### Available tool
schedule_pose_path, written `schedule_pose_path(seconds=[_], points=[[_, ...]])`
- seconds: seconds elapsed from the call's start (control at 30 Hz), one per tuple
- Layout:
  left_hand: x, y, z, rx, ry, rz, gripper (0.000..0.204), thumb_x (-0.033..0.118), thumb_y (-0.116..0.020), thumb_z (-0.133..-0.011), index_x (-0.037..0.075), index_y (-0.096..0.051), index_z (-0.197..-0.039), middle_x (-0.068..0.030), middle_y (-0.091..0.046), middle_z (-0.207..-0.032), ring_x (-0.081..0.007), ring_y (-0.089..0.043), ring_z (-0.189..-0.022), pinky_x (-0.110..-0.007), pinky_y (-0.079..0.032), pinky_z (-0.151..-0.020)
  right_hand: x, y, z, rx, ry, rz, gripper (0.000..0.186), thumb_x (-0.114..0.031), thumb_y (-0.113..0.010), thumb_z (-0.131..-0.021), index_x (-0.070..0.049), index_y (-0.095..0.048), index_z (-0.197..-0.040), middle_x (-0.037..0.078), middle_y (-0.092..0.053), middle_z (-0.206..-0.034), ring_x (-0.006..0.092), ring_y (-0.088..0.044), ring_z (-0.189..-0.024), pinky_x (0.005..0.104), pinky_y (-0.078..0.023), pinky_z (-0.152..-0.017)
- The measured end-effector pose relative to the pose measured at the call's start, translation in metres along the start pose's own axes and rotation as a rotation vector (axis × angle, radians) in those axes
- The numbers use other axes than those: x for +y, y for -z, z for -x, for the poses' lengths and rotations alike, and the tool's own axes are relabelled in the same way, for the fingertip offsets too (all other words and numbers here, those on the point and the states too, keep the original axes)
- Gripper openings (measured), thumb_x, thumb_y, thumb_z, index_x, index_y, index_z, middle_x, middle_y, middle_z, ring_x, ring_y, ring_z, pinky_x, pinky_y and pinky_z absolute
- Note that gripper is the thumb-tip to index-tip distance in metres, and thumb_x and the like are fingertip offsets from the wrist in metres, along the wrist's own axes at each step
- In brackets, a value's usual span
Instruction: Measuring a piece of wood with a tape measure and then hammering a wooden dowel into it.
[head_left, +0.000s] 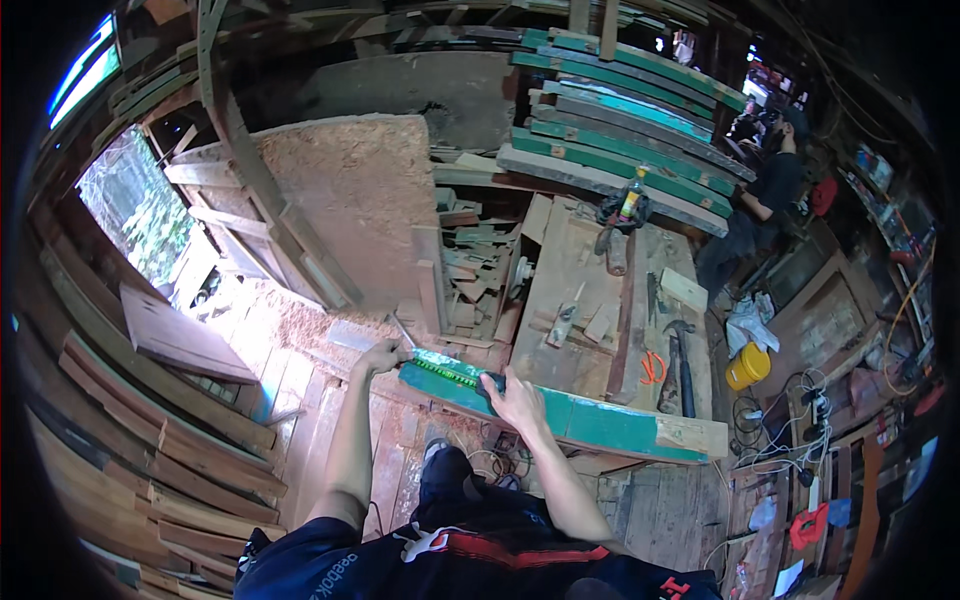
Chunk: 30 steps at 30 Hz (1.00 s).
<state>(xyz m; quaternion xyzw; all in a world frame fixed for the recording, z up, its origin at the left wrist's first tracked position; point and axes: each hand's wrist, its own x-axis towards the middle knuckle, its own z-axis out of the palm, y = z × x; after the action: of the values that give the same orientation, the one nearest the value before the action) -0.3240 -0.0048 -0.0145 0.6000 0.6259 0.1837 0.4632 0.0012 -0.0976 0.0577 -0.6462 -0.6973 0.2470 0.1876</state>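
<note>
A long plank (pixel 590 420) with worn green paint lies across in front of me, with bare wood at its right end. Along its left part runs the yellow-green blade of a tape measure (pixel 447 372). My right hand (pixel 518 403) grips the dark case of that tape measure on top of the plank. At the plank's left end my left hand (pixel 380 357) is closed, and a thin grey rod-like tool (pixel 403 330) sticks up from its fingers. Whether those fingers also hold the tape's end I cannot tell.
Beyond the plank a workbench (pixel 565 260) bears a hammer (pixel 684 365), orange-handled scissors or pliers (pixel 652 368) and a bottle (pixel 632 195). Green boards (pixel 620 150) are stacked behind. Another person (pixel 770 185) stands at far right. A yellow bucket (pixel 748 367) and cables (pixel 800 425) lie right.
</note>
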Motion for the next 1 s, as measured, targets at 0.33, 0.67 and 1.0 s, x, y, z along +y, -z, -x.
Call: schedule_pose_path(seconds=[0.33,0.67,1.0], points=[[0.005,-0.018,0.018,0.121,-0.108,0.059,0.026,0.025,-0.066,-0.085,0.002,-0.057,-0.078,-0.0056,-0.058,-0.072,-0.0163,-0.056,-0.068,-0.032,-0.047,-0.065,-0.018,-0.018,-0.035,-0.176,0.15,0.089,0.071,-0.058,-0.068,-0.071,0.001,-0.057,-0.109,0.023,-0.067,-0.089,0.0371,-0.066,-0.086,0.0453,-0.053,-0.075],[0.021,-0.004,0.031,0.177,-0.209,-0.104,0.019,0.022,-0.067,-0.084,0.004,-0.063,-0.085,-0.0047,-0.063,-0.079,-0.0146,-0.058,-0.075,-0.031,-0.046,-0.071,-0.031,-0.031,-0.023,0.048,0.235,-0.061,0.054,-0.046,-0.071,-0.073,-0.003,-0.055,-0.101,0.022,-0.066,-0.074,0.0401,-0.065,-0.072,0.0492,-0.051,-0.062],[0.054,-0.001,0.057,0.12,-0.217,-0.053,0.021,0.025,-0.062,-0.089,0.005,-0.064,-0.092,-0.0044,-0.066,-0.089,-0.0133,-0.058,-0.083,-0.029,-0.045,-0.076,-0.015,-0.021,0.006,-0.047,0.272,-0.085,0.067,-0.055,-0.07,-0.071,0.0,-0.057,-0.107,0.02,-0.066,-0.072,0.036,-0.067,-0.073,0.0445,-0.053,-0.063]])
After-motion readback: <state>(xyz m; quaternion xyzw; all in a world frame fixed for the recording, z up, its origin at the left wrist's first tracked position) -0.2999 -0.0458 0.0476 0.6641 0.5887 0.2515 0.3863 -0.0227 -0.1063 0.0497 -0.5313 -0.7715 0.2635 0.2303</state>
